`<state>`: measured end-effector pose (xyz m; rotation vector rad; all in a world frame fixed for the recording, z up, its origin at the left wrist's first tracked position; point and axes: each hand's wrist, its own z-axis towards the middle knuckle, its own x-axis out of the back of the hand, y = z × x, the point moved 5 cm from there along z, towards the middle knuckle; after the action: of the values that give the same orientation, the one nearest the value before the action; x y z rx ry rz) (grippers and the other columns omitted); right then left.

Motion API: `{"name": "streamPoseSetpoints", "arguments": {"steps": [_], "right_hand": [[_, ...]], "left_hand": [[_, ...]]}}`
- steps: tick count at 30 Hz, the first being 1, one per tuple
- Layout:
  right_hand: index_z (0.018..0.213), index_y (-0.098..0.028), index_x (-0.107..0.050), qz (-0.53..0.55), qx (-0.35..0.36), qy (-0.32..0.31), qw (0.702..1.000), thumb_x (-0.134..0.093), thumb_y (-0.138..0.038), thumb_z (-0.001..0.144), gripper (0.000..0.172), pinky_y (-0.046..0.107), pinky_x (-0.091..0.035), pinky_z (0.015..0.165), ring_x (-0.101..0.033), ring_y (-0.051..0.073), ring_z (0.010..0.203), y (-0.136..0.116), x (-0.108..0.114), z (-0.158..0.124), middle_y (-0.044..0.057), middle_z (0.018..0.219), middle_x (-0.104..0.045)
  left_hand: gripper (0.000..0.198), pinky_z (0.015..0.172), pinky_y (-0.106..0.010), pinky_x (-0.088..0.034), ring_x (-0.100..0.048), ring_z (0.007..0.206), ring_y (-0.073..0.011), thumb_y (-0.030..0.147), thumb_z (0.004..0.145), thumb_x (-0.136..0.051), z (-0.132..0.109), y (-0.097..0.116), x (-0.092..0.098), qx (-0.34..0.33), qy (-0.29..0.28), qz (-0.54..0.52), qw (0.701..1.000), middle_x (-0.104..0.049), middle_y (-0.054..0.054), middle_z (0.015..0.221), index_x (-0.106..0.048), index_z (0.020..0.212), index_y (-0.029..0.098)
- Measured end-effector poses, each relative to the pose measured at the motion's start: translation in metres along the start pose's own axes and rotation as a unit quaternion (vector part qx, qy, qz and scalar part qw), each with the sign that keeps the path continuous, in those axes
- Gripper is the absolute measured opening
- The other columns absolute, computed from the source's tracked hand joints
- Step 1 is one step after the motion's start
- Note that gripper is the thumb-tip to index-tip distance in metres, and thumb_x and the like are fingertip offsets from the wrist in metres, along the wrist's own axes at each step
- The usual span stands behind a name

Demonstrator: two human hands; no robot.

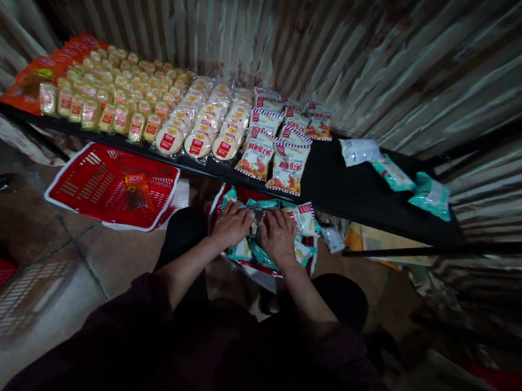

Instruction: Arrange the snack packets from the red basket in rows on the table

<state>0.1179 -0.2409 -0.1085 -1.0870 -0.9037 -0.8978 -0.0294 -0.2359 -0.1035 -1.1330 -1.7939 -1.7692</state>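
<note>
Both my hands are down in a red basket (311,258) filled with teal and white snack bags (311,218). My left hand (234,224) bends its fingers over the bags on the left side, its thumb toward the middle. A short gap away, my right hand (279,234) is curled over bags in the centre. A dark, shiny packet (259,221) shows between the two hands. The fingertips are partly hidden among the bags. Just above the basket, on the shelf, stand white and orange snack bags (288,165) in rows.
The black shelf (337,192) also bears wrapped round crackers (197,140), small yellow packets (121,97), an orange bag (41,79) and loose teal bags (431,195) at right. Another red basket (91,182) holds an orange packet (137,190). A pleated curtain (291,25) hangs behind.
</note>
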Motion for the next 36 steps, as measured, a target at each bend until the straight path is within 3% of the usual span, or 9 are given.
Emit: {"name": "streamPoseSetpoints", "arguments": {"steps": [7,13,16,20,25,29,32,36], "right_hand": [[0.133,-0.020,-0.050,0.147,0.060,-0.052,0.986,-0.031,-0.049,0.094,0.052,0.049,-0.031,0.110,-0.042,0.026,0.132,-0.004,0.002,-0.005,0.012,0.139,-0.050],[0.141,-0.022,-0.038,0.230,0.071,-0.098,0.966,-0.048,-0.055,0.087,0.064,0.048,-0.035,0.108,-0.043,0.028,0.132,-0.011,0.003,-0.008,0.012,0.142,-0.047],[0.133,-0.020,-0.049,0.244,0.030,-0.060,0.967,-0.046,-0.053,0.088,0.056,0.047,-0.040,0.104,-0.052,0.028,0.123,-0.012,0.005,-0.003,0.013,0.132,-0.056],[0.118,-0.019,-0.060,0.262,-0.048,-0.025,0.964,-0.041,-0.052,0.090,0.047,0.042,-0.050,0.087,-0.065,0.026,0.097,-0.009,0.015,0.007,0.011,0.109,-0.069],[0.111,-0.020,-0.064,0.297,-0.105,-0.007,0.949,-0.046,-0.055,0.087,0.046,0.034,-0.050,0.068,-0.063,0.021,0.073,-0.001,0.035,0.011,0.006,0.088,-0.071],[0.110,-0.019,-0.064,0.372,-0.148,0.004,0.916,-0.049,-0.057,0.084,0.048,0.033,-0.050,0.069,-0.062,0.020,0.076,0.008,0.039,0.004,0.006,0.089,-0.069],[0.112,-0.020,-0.062,0.431,-0.180,-0.009,0.884,-0.053,-0.059,0.080,0.051,0.033,-0.051,0.070,-0.061,0.020,0.078,0.014,0.036,0.000,0.004,0.091,-0.068],[0.109,-0.022,-0.063,0.497,-0.232,-0.015,0.836,-0.060,-0.062,0.074,0.054,0.032,-0.052,0.070,-0.062,0.019,0.077,0.018,0.035,0.001,0.003,0.088,-0.068]], "left_hand": [[0.046,0.119,-0.039,-0.013,-0.030,0.139,-0.0199,0.034,0.095,-0.027,-0.007,0.011,-0.004,-0.067,0.030,-0.063,0.995,-0.054,-0.011,0.136,-0.055,0.125,0.012],[0.043,0.117,-0.041,-0.023,-0.033,0.137,-0.0217,0.031,0.093,-0.033,-0.010,0.002,-0.004,-0.024,0.066,-0.142,0.987,-0.049,-0.011,0.140,-0.055,0.126,0.013],[0.040,0.114,-0.039,-0.030,-0.041,0.132,-0.0203,0.025,0.090,-0.038,-0.005,0.004,-0.001,-0.038,0.077,-0.151,0.985,-0.053,-0.009,0.137,-0.056,0.125,0.016],[0.039,0.112,-0.039,-0.034,-0.047,0.126,-0.0196,0.015,0.083,-0.045,-0.001,0.007,0.010,-0.058,0.104,-0.115,0.986,-0.058,-0.007,0.129,-0.060,0.119,0.019],[0.045,0.115,-0.040,-0.027,-0.034,0.137,-0.0258,0.018,0.079,-0.053,0.001,0.002,0.027,0.007,0.163,-0.079,0.983,-0.042,-0.011,0.145,-0.056,0.124,0.016],[0.047,0.111,-0.038,-0.033,-0.043,0.130,-0.0243,0.027,0.082,-0.053,0.005,-0.006,0.026,0.049,0.154,-0.151,0.975,-0.048,-0.011,0.139,-0.052,0.128,0.018],[0.049,0.100,-0.036,-0.042,-0.053,0.119,-0.0232,0.032,0.083,-0.056,0.008,-0.013,0.017,0.088,0.123,-0.273,0.950,-0.058,-0.011,0.129,-0.050,0.129,0.019],[0.049,0.072,-0.027,-0.049,-0.063,0.089,-0.0186,0.039,0.079,-0.062,0.008,-0.018,0.006,0.174,0.096,-0.427,0.882,-0.067,-0.008,0.103,-0.053,0.123,0.018]]}}
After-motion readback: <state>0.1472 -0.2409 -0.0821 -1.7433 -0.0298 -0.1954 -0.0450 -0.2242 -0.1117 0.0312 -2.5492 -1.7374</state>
